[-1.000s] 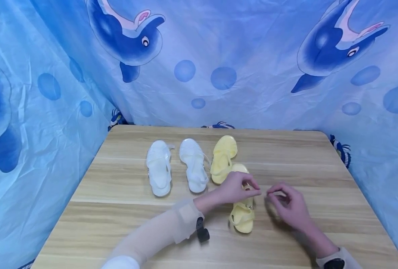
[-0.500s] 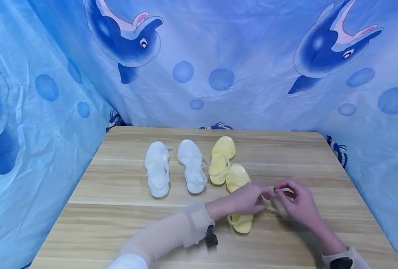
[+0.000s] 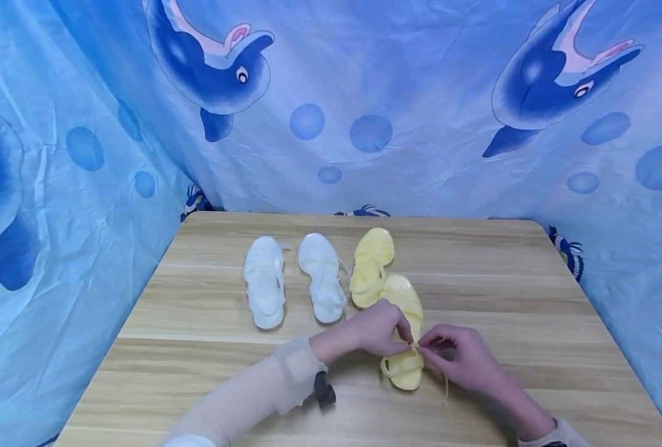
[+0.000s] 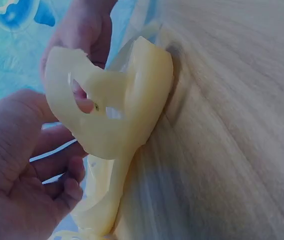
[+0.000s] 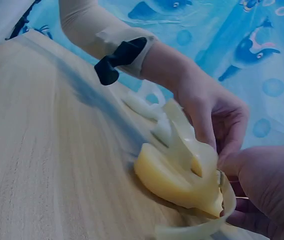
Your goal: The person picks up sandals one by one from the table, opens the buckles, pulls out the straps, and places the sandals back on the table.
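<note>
A yellow jelly sandal [image 3: 400, 297] lies toe away, in front of the matching yellow sandal [image 3: 374, 251]. Over its right side both hands meet at the small metal buckle [image 5: 219, 177]. My left hand [image 3: 381, 328] reaches across the sandal, thumb and forefinger pinching the strap at the buckle. From the right, my right hand [image 3: 465, 355] pinches the strap [image 5: 226, 200] beside it. The strap's loose end curves down toward the table in the right wrist view. The sandal's heel cup [image 4: 62, 95] stands up close in the left wrist view. Fingertips partly hide the buckle.
Two white sandals, one far left [image 3: 264, 282] and one nearer the middle [image 3: 321, 276], lie left of the yellow pair on the wooden table [image 3: 185, 360]. A blue dolphin-print curtain [image 3: 331, 81] hangs around the table's back and sides.
The left hand first reached right toward the right hand, then drew back left. The right hand came left and nearer, and both now meet at the sandal's buckle. The sandals stay put.
</note>
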`<state>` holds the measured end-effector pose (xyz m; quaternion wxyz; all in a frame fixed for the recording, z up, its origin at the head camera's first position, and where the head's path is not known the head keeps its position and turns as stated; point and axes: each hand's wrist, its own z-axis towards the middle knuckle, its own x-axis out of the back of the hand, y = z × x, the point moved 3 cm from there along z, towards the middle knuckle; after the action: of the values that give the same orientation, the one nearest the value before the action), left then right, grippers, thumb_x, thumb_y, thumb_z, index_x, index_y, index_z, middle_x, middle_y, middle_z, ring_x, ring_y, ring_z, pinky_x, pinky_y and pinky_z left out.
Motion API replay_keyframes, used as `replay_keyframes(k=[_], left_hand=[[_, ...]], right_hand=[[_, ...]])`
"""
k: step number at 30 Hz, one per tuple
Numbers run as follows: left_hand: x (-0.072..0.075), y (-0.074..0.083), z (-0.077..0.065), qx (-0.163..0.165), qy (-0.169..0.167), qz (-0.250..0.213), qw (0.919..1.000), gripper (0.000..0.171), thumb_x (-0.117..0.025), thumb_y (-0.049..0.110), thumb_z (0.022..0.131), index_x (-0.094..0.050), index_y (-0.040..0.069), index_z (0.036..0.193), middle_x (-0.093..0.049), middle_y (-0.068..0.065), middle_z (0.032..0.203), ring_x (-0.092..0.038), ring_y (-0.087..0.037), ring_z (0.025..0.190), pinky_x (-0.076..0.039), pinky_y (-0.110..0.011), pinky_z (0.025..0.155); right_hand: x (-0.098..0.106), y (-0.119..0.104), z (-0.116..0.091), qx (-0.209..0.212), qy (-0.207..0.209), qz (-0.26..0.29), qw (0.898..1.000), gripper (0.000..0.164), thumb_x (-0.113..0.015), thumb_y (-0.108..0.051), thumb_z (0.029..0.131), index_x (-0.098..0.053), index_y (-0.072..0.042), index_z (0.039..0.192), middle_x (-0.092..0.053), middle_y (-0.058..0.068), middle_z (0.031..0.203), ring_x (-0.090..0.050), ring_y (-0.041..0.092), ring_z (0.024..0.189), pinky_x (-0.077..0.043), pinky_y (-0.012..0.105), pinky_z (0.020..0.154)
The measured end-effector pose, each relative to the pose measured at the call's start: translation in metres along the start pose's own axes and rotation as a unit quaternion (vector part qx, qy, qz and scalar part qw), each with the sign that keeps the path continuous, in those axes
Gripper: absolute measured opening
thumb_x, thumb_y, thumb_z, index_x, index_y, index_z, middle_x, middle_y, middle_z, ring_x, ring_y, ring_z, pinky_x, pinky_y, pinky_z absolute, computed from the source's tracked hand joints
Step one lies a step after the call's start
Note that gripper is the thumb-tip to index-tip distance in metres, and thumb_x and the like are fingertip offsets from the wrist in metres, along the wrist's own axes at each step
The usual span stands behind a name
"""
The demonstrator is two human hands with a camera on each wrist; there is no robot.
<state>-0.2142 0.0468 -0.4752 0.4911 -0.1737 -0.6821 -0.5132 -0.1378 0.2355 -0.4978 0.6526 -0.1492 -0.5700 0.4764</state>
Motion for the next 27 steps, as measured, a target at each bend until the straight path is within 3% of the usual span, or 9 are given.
replay_keyframes(k=[4, 10, 17, 27], left_hand=[[-0.001, -0.003, -0.001, 0.005, -0.002, -0.021, 0.9998, 0.009, -0.085, 0.023, 0.091, -0.086, 0.017, 0.097, -0.083, 0.008, 0.088, -0.048, 0.013, 0.055, -0.044, -0.004, 0.057], [0.000, -0.010, -0.005, 0.064, -0.005, -0.044, 0.9970, 0.014, -0.090, 0.028, 0.086, -0.085, 0.015, 0.089, -0.080, 0.008, 0.075, -0.056, 0.014, 0.059, -0.049, -0.004, 0.061], [0.001, -0.009, -0.006, 0.064, 0.002, -0.071, 0.9954, 0.011, -0.089, 0.023, 0.087, -0.085, 0.014, 0.090, -0.081, 0.005, 0.077, -0.056, 0.015, 0.058, -0.050, -0.005, 0.062], [-0.001, -0.011, -0.013, 0.062, 0.034, -0.133, 0.9886, 0.010, -0.087, 0.020, 0.089, -0.085, 0.010, 0.088, -0.082, 0.001, 0.078, -0.056, 0.016, 0.058, -0.054, -0.008, 0.061]], right_hand=[[-0.005, 0.000, 0.002, -0.030, -0.001, -0.003, 1.000, 0.020, -0.084, -0.007, 0.090, -0.074, -0.023, 0.096, -0.075, -0.013, 0.087, -0.069, 0.001, 0.077, -0.062, 0.024, 0.068], [-0.012, 0.001, 0.012, -0.082, -0.043, 0.016, 0.996, 0.009, -0.082, -0.019, 0.094, -0.078, -0.017, 0.102, -0.075, -0.010, 0.087, -0.068, 0.001, 0.077, -0.061, 0.023, 0.068], [-0.012, 0.004, 0.018, -0.089, -0.063, 0.015, 0.994, 0.007, -0.084, -0.016, 0.091, -0.079, -0.019, 0.096, -0.073, -0.010, 0.082, -0.065, -0.001, 0.073, -0.058, 0.022, 0.064], [-0.015, 0.004, 0.019, -0.068, -0.022, -0.001, 0.997, 0.025, -0.083, 0.001, 0.081, -0.074, -0.021, 0.088, -0.066, -0.011, 0.075, -0.059, -0.001, 0.067, -0.055, 0.022, 0.057]])
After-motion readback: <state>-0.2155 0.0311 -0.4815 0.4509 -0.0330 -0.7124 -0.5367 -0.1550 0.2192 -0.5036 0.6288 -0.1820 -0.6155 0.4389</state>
